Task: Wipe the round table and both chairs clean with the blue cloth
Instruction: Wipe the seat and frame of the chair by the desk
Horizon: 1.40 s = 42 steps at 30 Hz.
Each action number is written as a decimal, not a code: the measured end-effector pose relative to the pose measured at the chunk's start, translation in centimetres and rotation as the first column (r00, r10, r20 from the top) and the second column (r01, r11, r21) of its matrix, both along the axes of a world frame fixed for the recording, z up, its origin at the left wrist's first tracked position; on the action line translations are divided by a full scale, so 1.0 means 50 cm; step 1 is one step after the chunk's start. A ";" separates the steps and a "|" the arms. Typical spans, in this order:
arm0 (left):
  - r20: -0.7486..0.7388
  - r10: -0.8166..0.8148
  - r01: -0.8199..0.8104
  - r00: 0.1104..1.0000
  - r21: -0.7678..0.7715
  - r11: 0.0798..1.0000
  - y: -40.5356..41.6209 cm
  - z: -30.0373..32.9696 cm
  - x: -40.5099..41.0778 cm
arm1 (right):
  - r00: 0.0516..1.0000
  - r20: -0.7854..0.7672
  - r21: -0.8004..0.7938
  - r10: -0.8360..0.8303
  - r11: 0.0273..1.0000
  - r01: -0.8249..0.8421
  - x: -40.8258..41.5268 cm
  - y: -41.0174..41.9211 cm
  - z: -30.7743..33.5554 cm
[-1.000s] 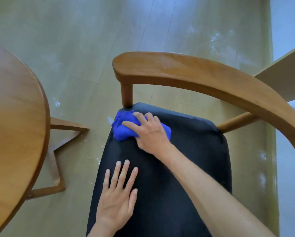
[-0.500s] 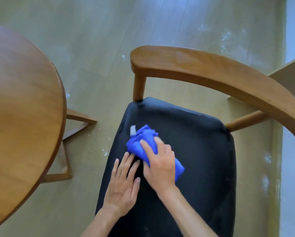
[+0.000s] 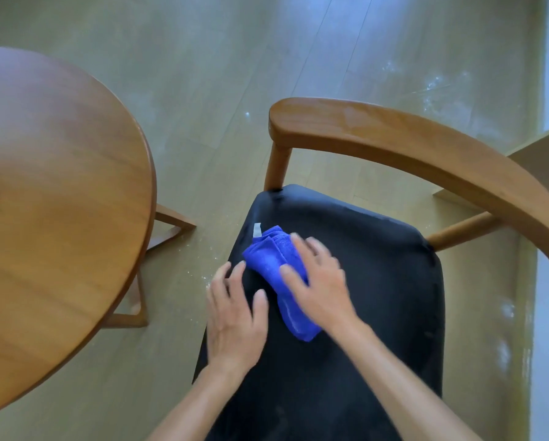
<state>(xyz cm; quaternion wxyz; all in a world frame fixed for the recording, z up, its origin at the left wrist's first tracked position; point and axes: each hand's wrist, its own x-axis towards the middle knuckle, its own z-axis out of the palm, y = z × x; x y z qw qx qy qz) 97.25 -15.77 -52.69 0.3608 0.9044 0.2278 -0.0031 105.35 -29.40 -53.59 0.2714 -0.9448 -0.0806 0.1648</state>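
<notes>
A wooden chair with a curved backrest and a black padded seat stands below me. The bunched blue cloth with a small white label lies on the seat's left part. My right hand presses flat on the cloth with fingers spread and slightly blurred. My left hand rests flat on the seat's left edge beside the cloth, fingers straight. The round wooden table fills the left side of the view.
The table's wooden base legs stand on the floor between table and chair. Pale plank floor shows white specks and smudges. A light wooden panel sits at the right behind the chair.
My right hand dragged the cloth from the seat's back-left corner toward me over the left part of the seat. My left hand stayed on the seat beside it. My view shifted left.
</notes>
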 end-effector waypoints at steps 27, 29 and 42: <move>-0.129 -0.471 0.471 0.872 0.481 0.739 -0.028 -0.051 0.291 | 0.910 0.414 -0.367 -0.033 0.908 0.200 0.011 -0.269 -0.160; -0.128 -0.474 0.476 0.871 0.458 0.751 -0.035 -0.055 0.303 | 0.906 0.421 -0.356 -0.044 0.911 0.210 0.013 -0.269 -0.161; -0.075 -0.551 0.524 0.831 0.441 0.729 -0.003 -0.083 -0.002 | 0.891 0.451 -0.334 -0.042 0.918 0.213 0.007 -0.278 -0.170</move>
